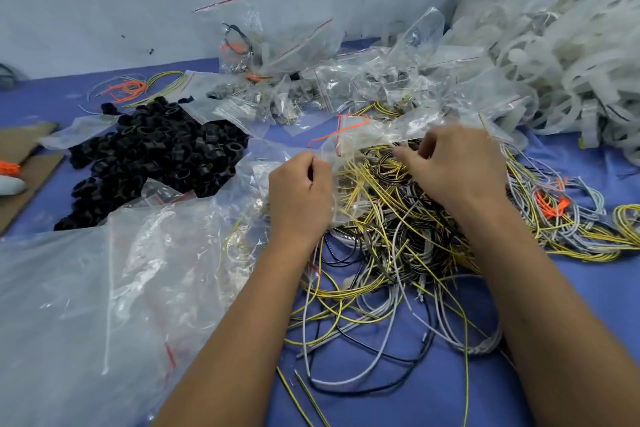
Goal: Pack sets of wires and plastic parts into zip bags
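Observation:
A clear zip bag (349,142) with a red seal line is held up at the centre of the table. My left hand (299,192) grips its left edge with curled fingers. My right hand (457,166) pinches the bag's right side, just above a tangle of yellow-striped, grey and black wires (391,246). A heap of black plastic rings (156,156) lies to the left on another bag. What the held bag contains cannot be made out through the creased plastic.
Filled zip bags (298,87) pile up at the back against the wall. White plastic straps (571,55) fill the right rear. Empty clear bags (114,288) cover the near left. Cardboard (24,180) lies at the left edge. More wire bundles (588,218) lie at right.

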`<action>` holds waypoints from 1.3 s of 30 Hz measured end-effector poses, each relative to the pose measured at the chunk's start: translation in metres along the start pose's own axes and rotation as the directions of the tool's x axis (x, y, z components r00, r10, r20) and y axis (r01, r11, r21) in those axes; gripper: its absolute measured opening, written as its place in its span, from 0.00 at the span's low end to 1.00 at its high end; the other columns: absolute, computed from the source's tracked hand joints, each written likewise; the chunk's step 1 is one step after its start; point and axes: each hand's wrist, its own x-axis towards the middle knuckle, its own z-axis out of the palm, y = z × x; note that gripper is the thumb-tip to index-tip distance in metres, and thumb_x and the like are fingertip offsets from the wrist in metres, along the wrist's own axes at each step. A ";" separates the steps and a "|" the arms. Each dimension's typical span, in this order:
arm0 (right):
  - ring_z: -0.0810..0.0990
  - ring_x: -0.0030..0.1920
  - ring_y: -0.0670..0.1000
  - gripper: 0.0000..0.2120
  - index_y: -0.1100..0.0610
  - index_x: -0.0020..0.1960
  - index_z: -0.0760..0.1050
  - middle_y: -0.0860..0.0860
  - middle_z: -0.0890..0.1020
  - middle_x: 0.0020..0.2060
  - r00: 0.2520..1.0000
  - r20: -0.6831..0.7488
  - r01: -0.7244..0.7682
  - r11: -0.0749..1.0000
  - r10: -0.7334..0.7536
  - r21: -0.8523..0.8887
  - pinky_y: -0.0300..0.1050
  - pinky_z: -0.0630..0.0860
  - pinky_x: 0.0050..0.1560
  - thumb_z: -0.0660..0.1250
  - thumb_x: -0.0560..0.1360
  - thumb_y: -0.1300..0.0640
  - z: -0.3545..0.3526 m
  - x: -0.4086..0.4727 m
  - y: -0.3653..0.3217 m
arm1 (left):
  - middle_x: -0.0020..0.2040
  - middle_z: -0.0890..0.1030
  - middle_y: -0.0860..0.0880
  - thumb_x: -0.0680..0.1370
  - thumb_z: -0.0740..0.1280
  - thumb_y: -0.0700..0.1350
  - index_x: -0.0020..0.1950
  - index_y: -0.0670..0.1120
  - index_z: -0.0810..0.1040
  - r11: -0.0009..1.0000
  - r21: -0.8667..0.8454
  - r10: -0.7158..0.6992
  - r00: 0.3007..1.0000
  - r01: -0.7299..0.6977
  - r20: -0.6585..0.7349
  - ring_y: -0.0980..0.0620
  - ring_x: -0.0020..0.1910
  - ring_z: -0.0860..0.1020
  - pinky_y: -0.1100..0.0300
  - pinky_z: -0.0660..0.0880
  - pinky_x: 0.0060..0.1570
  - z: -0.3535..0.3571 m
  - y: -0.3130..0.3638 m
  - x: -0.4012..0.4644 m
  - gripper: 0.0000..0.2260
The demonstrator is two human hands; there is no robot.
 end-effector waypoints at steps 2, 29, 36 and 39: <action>0.82 0.46 0.62 0.24 0.56 0.43 0.83 0.57 0.84 0.41 0.998 0.069 -0.007 0.997 0.012 -0.078 0.50 0.78 0.45 0.69 0.75 0.33 0.000 0.000 -0.001 | 0.25 0.62 0.54 0.79 0.60 0.44 0.29 0.49 0.60 0.998 0.050 -0.023 0.999 0.026 -0.042 0.55 0.26 0.62 0.59 0.56 0.27 -0.001 -0.002 0.001 0.19; 0.76 0.27 0.45 0.07 0.59 0.39 0.83 0.54 0.83 0.28 0.954 0.112 0.091 0.625 -0.278 0.776 0.35 0.70 0.30 0.75 0.75 0.59 0.001 -0.012 -0.019 | 0.31 0.70 0.54 0.83 0.59 0.44 0.40 0.46 0.69 0.981 -0.060 0.169 0.966 -0.184 -0.197 0.51 0.30 0.69 0.53 0.65 0.31 -0.007 0.010 -0.008 0.12; 0.79 0.28 0.45 0.06 0.60 0.40 0.84 0.53 0.83 0.28 0.921 0.193 0.033 0.561 -0.338 0.827 0.35 0.71 0.31 0.76 0.75 0.60 0.004 -0.012 -0.022 | 0.32 0.69 0.50 0.83 0.60 0.43 0.39 0.41 0.71 0.915 0.078 0.402 0.912 -0.396 -0.083 0.49 0.31 0.66 0.52 0.64 0.32 -0.010 0.021 -0.013 0.13; 0.76 0.26 0.45 0.05 0.60 0.42 0.84 0.54 0.83 0.29 0.920 0.210 -0.039 0.458 -0.330 0.888 0.38 0.70 0.28 0.73 0.77 0.62 0.005 -0.014 -0.026 | 0.34 0.68 0.52 0.82 0.61 0.43 0.39 0.42 0.72 0.878 0.122 0.470 0.882 -0.463 -0.042 0.52 0.33 0.63 0.57 0.60 0.33 -0.010 0.030 -0.017 0.12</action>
